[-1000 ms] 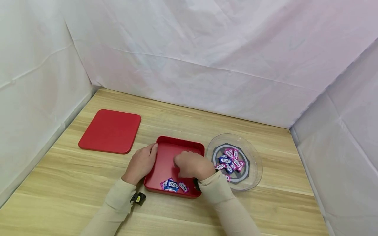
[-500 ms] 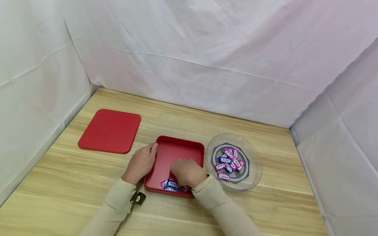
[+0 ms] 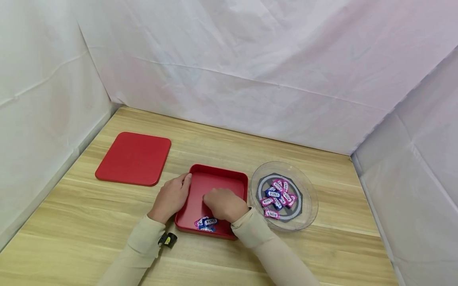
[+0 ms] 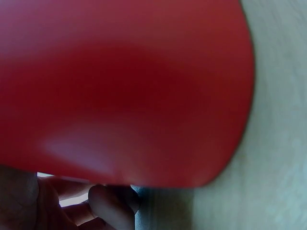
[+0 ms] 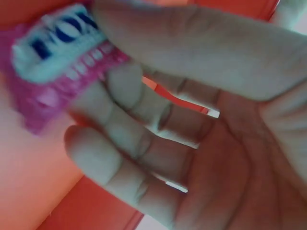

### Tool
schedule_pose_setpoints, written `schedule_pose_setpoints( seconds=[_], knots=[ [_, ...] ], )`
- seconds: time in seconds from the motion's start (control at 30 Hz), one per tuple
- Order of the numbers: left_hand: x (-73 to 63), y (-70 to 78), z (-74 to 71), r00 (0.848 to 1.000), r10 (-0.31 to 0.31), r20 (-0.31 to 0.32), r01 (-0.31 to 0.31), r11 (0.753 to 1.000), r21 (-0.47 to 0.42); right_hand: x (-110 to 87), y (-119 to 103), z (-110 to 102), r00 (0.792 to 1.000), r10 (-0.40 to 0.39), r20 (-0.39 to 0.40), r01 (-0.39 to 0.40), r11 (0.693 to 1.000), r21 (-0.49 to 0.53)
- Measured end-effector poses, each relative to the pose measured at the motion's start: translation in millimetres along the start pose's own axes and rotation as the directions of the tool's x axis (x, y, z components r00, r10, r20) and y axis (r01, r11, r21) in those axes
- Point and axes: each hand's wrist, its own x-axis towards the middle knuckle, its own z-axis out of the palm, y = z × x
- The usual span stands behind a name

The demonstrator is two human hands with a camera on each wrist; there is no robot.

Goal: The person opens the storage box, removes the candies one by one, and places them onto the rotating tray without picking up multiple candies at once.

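My left hand [image 3: 171,198] grips the left wall of an open red tin [image 3: 200,190], its thumb along the rim. In the left wrist view the red wall [image 4: 124,96] fills most of the picture, with the fingers [image 4: 110,206] at the bottom edge. Inside the tin, my right hand [image 3: 225,204] pinches a pink-wrapped candy [image 5: 62,57] between thumb and fingers; the head view hides that candy beneath the hand. Several blue and pink candies [image 3: 206,223] lie together in the tin's near left part.
A clear round bowl [image 3: 310,206] stands just right of the tin, with several pink and blue candies [image 3: 280,194] in it. The flat red lid [image 3: 134,159] lies at the left on the wooden table [image 3: 200,139]. White cloth [image 3: 229,79] walls in the back and sides.
My right hand has lowered and shifted left inside the tin. It has taken hold of the pink candy that lay near the front right. A blue candy in the pile has shifted slightly.
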Motion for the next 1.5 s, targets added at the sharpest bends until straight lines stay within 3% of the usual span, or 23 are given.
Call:
schedule_pose_setpoints(
  seconds=[0.2, 0.47, 0.67, 0.9, 1.33, 1.5],
  knots=[
    [0.6, -0.3, 0.5, 1.0, 0.008, -0.004, -0.008, 1.0, 0.006, -0.6, 9.3, -4.7, 1.0, 0.0, -0.025, 0.001, 0.999, 0.035],
    [-0.4, 1.9, -0.7, 1.0, -0.007, 0.0, 0.007, 1.0, 0.004, -12.5, 24.1, -20.9, 0.997, 0.016, -0.071, -0.001, 0.981, 0.196],
    [-1.4, 2.7, -0.9, 1.0, 0.004, -0.011, -0.004, 1.0, 0.006, -27.0, 36.9, -37.4, 0.993, 0.054, -0.11, -0.02, 0.955, 0.295],
    [-1.0, 2.6, -0.7, 1.0, -0.008, -0.008, 0.008, 1.0, -0.001, -50.6, 60.6, -49.8, 0.977, 0.097, -0.192, -0.028, 0.941, 0.336],
    [-0.6, 0.3, -0.2, 1.0, -0.002, -0.009, 0.002, 1.0, -0.004, -87.7, 119.4, -30.5, 0.956, 0.167, -0.242, -0.057, 0.913, 0.404],
    [-0.4, 0.3, -0.2, 1.0, -0.002, -0.004, 0.002, 1.0, -0.009, -97.7, 139.0, -19.1, 0.95, 0.217, -0.223, -0.101, 0.893, 0.439]
  ],
)
